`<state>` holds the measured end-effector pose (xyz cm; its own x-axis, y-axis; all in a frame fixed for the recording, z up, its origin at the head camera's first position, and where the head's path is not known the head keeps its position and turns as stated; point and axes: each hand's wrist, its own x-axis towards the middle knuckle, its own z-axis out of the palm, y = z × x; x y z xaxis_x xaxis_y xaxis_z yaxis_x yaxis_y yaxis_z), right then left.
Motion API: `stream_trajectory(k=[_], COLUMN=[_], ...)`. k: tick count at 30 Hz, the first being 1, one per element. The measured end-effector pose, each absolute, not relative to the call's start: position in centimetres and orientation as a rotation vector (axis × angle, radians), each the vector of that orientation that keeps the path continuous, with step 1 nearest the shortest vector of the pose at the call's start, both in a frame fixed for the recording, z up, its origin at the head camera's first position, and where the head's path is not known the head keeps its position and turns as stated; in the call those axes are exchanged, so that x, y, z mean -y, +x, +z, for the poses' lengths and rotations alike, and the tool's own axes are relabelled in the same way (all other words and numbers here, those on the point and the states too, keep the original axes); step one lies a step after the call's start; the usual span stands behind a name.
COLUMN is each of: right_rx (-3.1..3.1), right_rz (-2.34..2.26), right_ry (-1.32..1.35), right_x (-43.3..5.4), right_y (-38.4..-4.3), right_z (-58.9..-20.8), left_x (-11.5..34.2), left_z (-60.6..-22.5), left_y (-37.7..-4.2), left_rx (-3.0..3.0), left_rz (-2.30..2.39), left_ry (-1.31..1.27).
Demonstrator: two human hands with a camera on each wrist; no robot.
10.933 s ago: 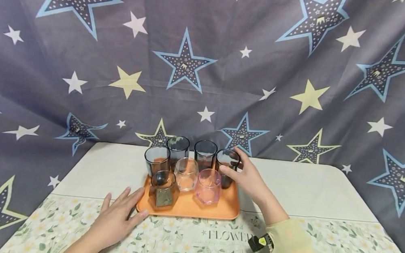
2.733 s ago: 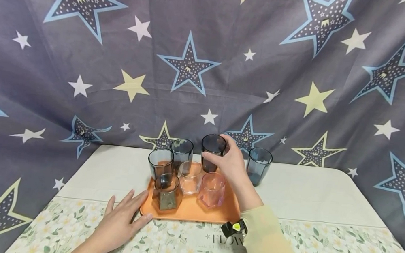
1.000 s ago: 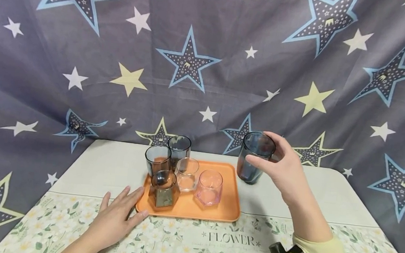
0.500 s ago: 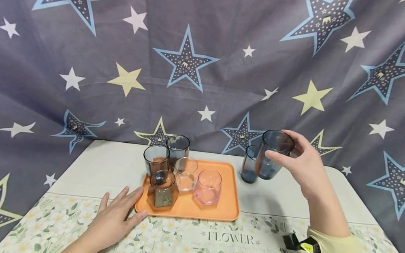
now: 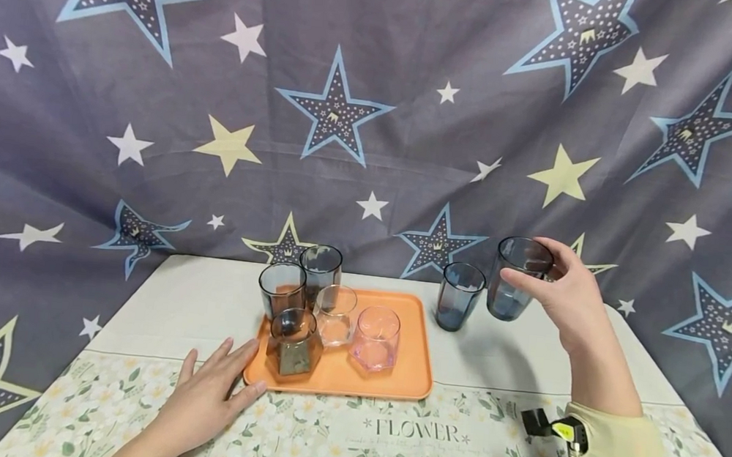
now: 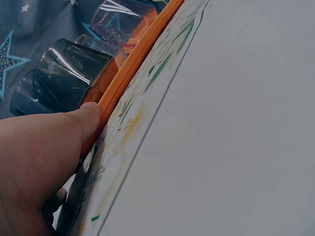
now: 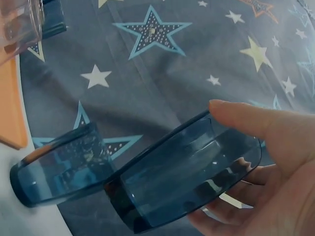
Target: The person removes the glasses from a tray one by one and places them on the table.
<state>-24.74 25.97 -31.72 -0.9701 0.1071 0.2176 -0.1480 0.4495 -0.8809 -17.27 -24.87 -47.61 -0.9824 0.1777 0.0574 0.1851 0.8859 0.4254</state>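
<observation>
My right hand (image 5: pixel 565 295) grips a tall blue-tinted drinking glass (image 5: pixel 510 297) near its rim, thumb on one side and fingers on the other. In the right wrist view this held glass (image 7: pixel 172 177) has its base close beside a second blue glass (image 7: pixel 64 167) that stands on the table. My left hand (image 5: pixel 207 393) lies with relaxed fingers at the near left corner of the orange tray (image 5: pixel 407 380). Its thumb (image 6: pixel 90 118) touches the tray's rim in the left wrist view. No object is held in that hand.
On the tray stand two tall dark glasses, one in front (image 5: pixel 282 290) and one behind (image 5: pixel 321 268), a smoky hexagonal-based glass (image 5: pixel 295 350), a clear glass (image 5: pixel 334 321) and a pink glass (image 5: pixel 376 343). A starry curtain (image 5: pixel 371 177) hangs behind the table (image 5: pixel 201 293).
Two blue glasses have left the tray's right side; one now stands on the table. My right hand has carried the other rightward past it, lowering slightly just now. My left hand has stayed put.
</observation>
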Motion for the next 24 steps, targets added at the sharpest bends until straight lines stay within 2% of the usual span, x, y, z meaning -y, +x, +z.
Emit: stream_trajectory(k=[24], right_rx=[2.443], right_rz=[1.599], right_ry=[-0.086], right_x=[-27.6], right_y=[-27.8], right_z=[-35.3], left_x=[24.8], left_z=[-47.8], left_y=[-17.4], left_rx=[3.052], left_rz=[-0.682], left_ry=[-0.270])
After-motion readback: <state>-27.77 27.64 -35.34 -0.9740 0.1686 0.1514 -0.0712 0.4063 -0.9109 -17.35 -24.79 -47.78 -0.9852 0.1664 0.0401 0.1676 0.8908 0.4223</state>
